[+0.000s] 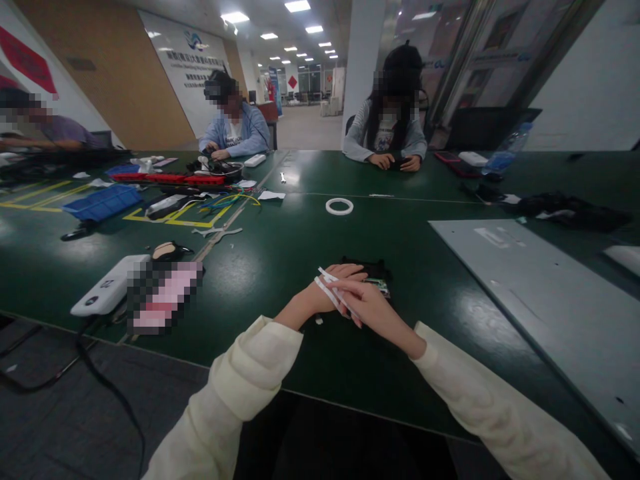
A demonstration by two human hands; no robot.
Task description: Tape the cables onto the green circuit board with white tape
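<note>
My left hand (327, 301) lies over a black device (381, 268) with its fingers stretched out to the right. Narrow white strips (326, 283), tape or paper, lie across the back of that hand. My right hand (376, 308) crosses over it from the right, its fingers pinched on the strips. A green circuit board (379, 287) shows at the device's right side; my hands hide much of the rest. Near my left wrist sits a small white scrap (319, 320). Farther out on the table is a flat white ring (339, 207), like a roll of tape.
A large grey panel (530, 293) covers the right side of the green table (260, 267). At left are a white power bank (113, 283), a mouse (170, 251), a pink blurred item (167, 297) and a blue tray (103, 202). Several people sit across the table.
</note>
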